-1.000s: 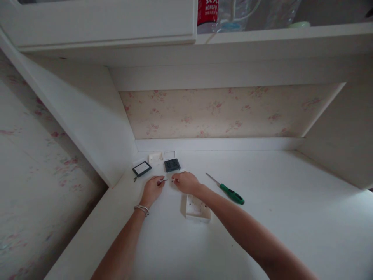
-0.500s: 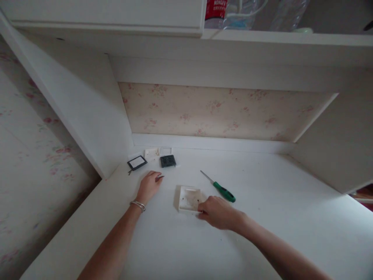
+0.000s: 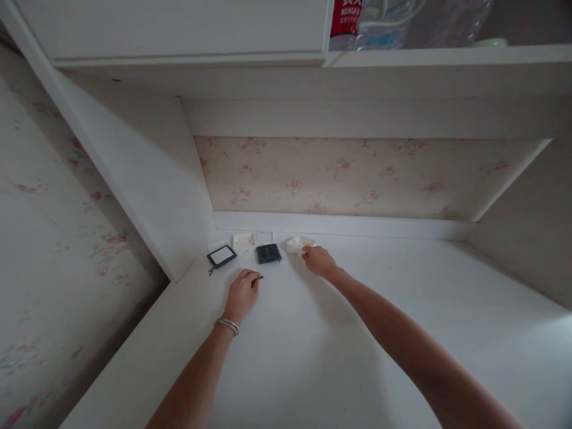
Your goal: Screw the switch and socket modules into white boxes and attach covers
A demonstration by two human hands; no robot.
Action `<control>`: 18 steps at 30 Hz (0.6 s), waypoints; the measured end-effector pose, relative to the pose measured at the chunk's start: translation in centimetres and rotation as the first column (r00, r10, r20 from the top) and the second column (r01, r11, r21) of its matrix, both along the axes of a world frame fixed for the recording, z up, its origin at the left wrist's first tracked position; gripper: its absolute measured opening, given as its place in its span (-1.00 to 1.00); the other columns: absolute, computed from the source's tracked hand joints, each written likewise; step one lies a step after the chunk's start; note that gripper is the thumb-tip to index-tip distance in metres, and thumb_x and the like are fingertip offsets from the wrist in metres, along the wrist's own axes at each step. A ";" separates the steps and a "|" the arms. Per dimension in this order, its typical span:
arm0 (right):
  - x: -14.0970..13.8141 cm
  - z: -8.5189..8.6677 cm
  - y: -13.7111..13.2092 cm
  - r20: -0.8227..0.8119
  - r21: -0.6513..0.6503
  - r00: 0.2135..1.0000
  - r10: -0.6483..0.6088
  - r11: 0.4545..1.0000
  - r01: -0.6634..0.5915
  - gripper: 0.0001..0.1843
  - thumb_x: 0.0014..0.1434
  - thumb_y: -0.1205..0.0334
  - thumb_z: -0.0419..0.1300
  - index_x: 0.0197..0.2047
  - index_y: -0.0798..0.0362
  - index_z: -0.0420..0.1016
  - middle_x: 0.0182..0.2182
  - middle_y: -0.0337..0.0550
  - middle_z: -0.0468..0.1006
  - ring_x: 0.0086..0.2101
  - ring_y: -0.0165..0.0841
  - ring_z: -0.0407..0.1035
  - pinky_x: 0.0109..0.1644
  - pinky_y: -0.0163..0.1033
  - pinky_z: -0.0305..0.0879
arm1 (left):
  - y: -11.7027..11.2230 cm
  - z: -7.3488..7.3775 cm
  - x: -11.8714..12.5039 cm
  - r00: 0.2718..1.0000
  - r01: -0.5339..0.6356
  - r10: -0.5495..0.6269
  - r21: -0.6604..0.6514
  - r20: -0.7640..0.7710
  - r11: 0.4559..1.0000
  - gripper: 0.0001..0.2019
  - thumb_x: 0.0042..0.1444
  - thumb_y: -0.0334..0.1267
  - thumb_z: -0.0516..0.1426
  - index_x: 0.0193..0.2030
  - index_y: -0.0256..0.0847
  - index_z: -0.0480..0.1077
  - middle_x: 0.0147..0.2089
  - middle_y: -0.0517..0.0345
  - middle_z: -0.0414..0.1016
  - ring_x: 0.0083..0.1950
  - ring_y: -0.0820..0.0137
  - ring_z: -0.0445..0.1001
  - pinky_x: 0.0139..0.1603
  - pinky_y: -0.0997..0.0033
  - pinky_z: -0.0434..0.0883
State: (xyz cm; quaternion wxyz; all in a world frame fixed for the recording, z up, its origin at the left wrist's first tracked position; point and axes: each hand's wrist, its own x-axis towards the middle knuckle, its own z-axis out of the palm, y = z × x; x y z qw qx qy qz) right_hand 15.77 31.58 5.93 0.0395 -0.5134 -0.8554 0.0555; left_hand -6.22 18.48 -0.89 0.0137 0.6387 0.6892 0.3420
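My right hand (image 3: 319, 260) is closed on the near edge of a white square mounting box (image 3: 298, 243), tilted near the back of the tabletop. My left hand (image 3: 243, 292) rests on the surface with its fingers pinched round a small thin dark piece (image 3: 259, 277), too small to make out fully. Just beyond the left hand lies a black square switch module (image 3: 268, 254). Farther left is a black-framed panel (image 3: 221, 256) with a white face and a short dark wire.
A small white plastic part (image 3: 242, 241) and a thin clear frame (image 3: 264, 237) lie against the back ledge. Overhead, a shelf (image 3: 438, 56) holds plastic bottles. A side panel (image 3: 138, 161) bounds the white tabletop (image 3: 286, 357) on the left.
My right hand has carried the white box from the middle of the table to the back. The green screwdriver is no longer visible. My left hand keeps its pinch.
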 end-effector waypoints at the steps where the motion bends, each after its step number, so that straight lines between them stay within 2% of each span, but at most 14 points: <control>1: -0.5 -0.4 0.7 0.008 -0.005 1.000 -0.010 1.000 0.010 -0.69 0.29 0.12 0.04 -0.02 0.12 0.40 -0.09 -0.02 0.48 -0.13 -0.27 0.40 -0.05 -0.07 0.31 | 0.0 0.0 0.0 1.000 0.004 -0.004 0.006 -0.001 1.000 -0.79 0.12 -0.46 0.05 -0.21 -0.18 0.48 -0.17 0.10 0.48 -0.16 0.35 0.46 -0.05 0.36 0.40; 4: -1.9 -1.2 2.0 0.011 -0.016 1.000 -0.008 1.000 0.008 -0.67 0.25 0.12 0.11 0.01 0.11 0.37 -0.05 -0.06 0.43 -0.13 -0.28 0.39 -0.07 -0.03 0.36 | 0.0 0.0 -0.1 1.000 0.020 -0.020 0.021 0.001 1.000 -0.76 0.12 -0.49 0.03 -0.20 -0.18 0.48 -0.17 0.10 0.47 -0.16 0.37 0.46 -0.05 0.37 0.40; 8: -2.9 -1.6 2.3 -0.032 -0.021 0.998 0.055 0.998 -0.056 -0.60 0.26 0.14 0.10 0.12 0.09 0.29 0.01 -0.03 0.40 -0.08 -0.24 0.37 -0.02 0.01 0.32 | 0.1 0.0 -0.1 0.999 0.041 -0.041 0.021 0.009 0.999 -0.77 0.15 -0.45 0.02 -0.24 -0.18 0.49 -0.19 0.10 0.47 -0.17 0.36 0.46 -0.05 0.34 0.41; 11: -2.8 -1.4 1.8 -0.085 -0.007 0.993 0.083 0.996 -0.084 -0.49 0.27 0.30 0.03 0.27 0.07 0.12 0.03 0.06 0.43 -0.03 -0.21 0.37 0.05 -0.06 0.25 | 0.1 0.0 -0.1 0.999 0.045 -0.045 0.019 0.006 0.999 -0.77 0.16 -0.43 0.02 -0.23 -0.16 0.50 -0.19 0.09 0.47 -0.18 0.36 0.47 -0.05 0.34 0.41; 14: -1.3 -0.8 0.4 -0.157 0.023 0.983 0.091 0.996 -0.088 -0.48 0.25 0.40 -0.05 0.28 0.05 0.12 0.02 0.03 0.48 -0.01 -0.26 0.37 0.05 -0.19 0.21 | 0.1 0.0 -0.1 0.999 0.046 -0.046 0.027 -0.008 0.999 -0.77 0.17 -0.42 0.02 -0.23 -0.16 0.51 -0.19 0.10 0.46 -0.20 0.37 0.47 -0.06 0.36 0.41; 18: 3.3 -0.5 -3.3 -0.264 0.049 0.961 0.085 0.996 -0.075 -0.62 0.29 0.26 -0.09 0.13 -0.01 0.31 -0.09 -0.12 0.56 -0.14 -0.34 0.44 -0.07 -0.30 0.26 | 0.0 -0.2 0.0 0.999 0.038 -0.037 0.039 -0.025 0.999 -0.78 0.17 -0.39 0.02 -0.24 -0.14 0.51 -0.19 0.12 0.46 -0.22 0.38 0.47 -0.08 0.40 0.41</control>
